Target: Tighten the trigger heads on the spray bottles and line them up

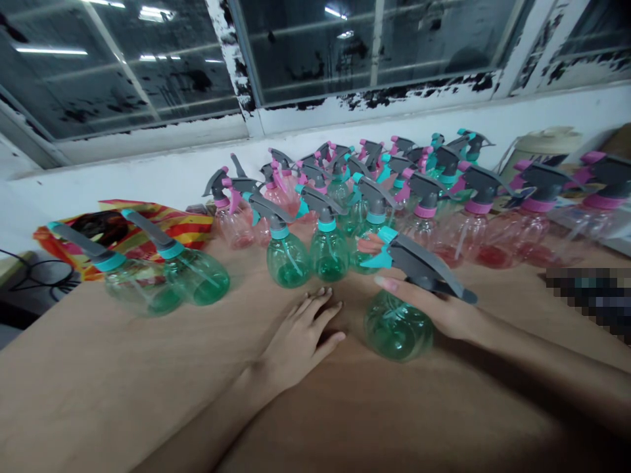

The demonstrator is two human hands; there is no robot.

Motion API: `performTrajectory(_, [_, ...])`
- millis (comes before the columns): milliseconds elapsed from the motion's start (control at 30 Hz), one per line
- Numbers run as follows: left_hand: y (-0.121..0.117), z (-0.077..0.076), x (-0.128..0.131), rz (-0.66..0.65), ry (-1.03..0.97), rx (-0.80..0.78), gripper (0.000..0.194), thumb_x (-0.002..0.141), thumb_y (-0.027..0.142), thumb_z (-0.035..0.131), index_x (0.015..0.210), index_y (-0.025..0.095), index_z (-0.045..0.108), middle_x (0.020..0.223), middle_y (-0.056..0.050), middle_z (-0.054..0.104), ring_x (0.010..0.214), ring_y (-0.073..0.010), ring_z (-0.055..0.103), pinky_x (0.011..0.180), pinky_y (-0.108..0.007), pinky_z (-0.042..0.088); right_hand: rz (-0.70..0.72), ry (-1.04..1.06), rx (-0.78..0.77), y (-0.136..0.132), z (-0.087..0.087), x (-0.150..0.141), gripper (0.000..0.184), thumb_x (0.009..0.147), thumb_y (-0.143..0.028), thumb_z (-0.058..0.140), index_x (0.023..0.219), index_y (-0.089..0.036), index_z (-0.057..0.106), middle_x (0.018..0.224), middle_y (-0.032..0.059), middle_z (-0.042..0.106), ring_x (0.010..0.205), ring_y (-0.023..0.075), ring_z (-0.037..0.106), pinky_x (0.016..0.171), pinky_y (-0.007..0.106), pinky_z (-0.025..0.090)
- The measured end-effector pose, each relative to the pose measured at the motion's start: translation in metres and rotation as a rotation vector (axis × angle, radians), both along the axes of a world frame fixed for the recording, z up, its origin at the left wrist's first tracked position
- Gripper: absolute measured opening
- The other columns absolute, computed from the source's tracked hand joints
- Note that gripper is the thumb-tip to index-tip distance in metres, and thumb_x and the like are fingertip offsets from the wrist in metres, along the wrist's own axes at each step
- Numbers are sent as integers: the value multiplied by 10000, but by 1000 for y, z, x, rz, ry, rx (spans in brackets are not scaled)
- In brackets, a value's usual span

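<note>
One grip, the right hand (441,309), clamps the neck of a green spray bottle (397,332), likely for steadiness; the left hand (298,341) lies spread on the worktop (113,387).

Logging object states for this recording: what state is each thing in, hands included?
Held green bottle: roughly upright, spray head fitted
Right hand: closed at its neck
Left hand: open, palm down, holding nothing
Other green bottles: standing, where clearly seen
Pink bottles: standing, where clearly seen
Striped bag: crumpled
Window frame: paint patchy
</note>
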State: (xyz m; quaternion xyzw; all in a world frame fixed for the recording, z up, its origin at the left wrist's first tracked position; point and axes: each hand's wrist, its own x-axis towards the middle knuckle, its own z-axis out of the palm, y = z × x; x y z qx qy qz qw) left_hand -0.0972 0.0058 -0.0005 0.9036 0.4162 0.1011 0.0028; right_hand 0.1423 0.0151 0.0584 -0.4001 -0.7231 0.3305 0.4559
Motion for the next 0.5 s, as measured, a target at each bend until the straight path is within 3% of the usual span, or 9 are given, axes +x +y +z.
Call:
performTrajectory(133, [0, 0, 0, -6, -9, -1, 447, 969, 420, 457, 1342, 173, 458, 1452, -119, 420, 1336, -270, 384, 1078, -463, 343, 14, -6, -21, 0, -2, 1, 280, 831, -419, 605, 1072, -280, 569, 910, 9, 658, 874, 230, 632, 869, 417, 502])
performTrajectory(500, [-1, 1, 0, 5, -8, -3, 446, 965, 420, 464, 1333, 167, 467, 1429, -119, 446, 1326, -274, 395, 1077, -465, 344, 67, 74, 54, 1, 2, -2, 355, 823, -349, 636, 1170, -296, 585, 1223, 30, 630, 1158, 261, 565, 1026, 462, 430])
